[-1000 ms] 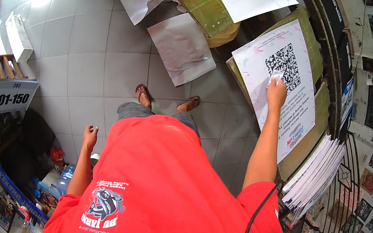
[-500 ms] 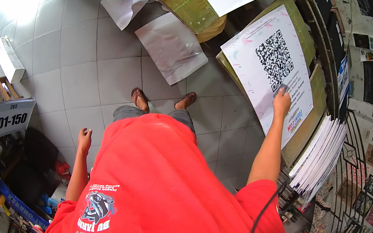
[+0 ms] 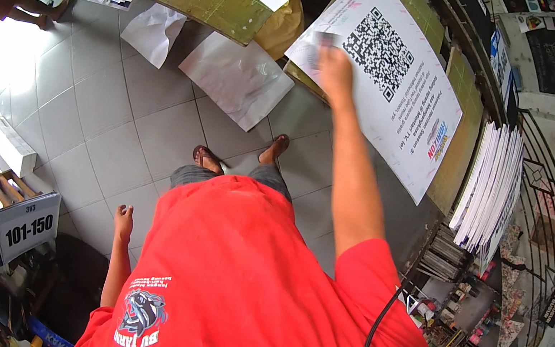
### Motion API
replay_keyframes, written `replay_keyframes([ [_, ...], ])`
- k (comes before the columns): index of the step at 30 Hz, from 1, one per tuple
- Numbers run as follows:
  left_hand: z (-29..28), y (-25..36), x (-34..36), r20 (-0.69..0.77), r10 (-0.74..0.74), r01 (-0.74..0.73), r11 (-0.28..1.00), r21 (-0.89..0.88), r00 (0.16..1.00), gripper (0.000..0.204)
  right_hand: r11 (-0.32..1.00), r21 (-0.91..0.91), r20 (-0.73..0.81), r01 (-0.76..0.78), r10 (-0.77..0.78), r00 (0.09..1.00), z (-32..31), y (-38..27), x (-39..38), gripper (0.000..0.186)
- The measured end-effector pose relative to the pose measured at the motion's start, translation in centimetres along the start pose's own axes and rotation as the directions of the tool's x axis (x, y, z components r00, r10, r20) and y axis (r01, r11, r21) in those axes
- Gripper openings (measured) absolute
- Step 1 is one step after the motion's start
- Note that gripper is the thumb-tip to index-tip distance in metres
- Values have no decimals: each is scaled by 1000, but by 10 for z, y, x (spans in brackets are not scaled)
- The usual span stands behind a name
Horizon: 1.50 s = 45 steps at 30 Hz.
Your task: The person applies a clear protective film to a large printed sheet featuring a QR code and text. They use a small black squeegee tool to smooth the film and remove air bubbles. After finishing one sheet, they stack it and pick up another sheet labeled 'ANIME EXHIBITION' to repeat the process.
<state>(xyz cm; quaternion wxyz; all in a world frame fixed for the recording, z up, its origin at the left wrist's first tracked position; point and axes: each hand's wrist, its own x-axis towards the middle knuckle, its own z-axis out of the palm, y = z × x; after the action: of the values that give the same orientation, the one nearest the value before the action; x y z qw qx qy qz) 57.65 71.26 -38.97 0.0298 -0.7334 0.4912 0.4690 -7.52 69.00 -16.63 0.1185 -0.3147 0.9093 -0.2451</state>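
On the far right, the white sheet lies longways, far left to near right. The right hand is nearer, over its left edge, pinching a small blurry thing; the left hand hangs well away, fingers a bit apart

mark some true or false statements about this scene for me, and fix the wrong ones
1. The right hand holds a small, blurred thing over the printed sheet. True.
2. The left hand grips the sheet's corner. False: the left hand is well away from the sheet.
3. The person wears a blue shirt. False: the shirt is red.
4. A numbered sign is at the picture's lower left. True.
5. The person's feet are bare. False: they wear sandals.
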Motion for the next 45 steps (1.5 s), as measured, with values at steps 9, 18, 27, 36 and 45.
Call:
replay_keyframes([
  [9,-3,-2,-26,8,-18,18,998,54,1000,52,946,-280,-135,-163,129,982,-7,24,9,33],
  [18,-6,-13,-24,-5,-34,34,999,30,999,51,992,-83,-220,-94,73,973,-30,69,34,36],
  [27,4,-16,-51,-39,-79,79,997,19,996,51,933,-351,-74,-76,53,996,-12,24,21,36],
  [36,11,-10,-48,-29,-70,71,996,45,997,52,973,-108,67,202,-196,978,18,-14,1,35],
  [45,-1,-31,-45,-30,-54,55,998,37,998,52,957,-161,-271,-241,192,943,-25,67,20,34],
])
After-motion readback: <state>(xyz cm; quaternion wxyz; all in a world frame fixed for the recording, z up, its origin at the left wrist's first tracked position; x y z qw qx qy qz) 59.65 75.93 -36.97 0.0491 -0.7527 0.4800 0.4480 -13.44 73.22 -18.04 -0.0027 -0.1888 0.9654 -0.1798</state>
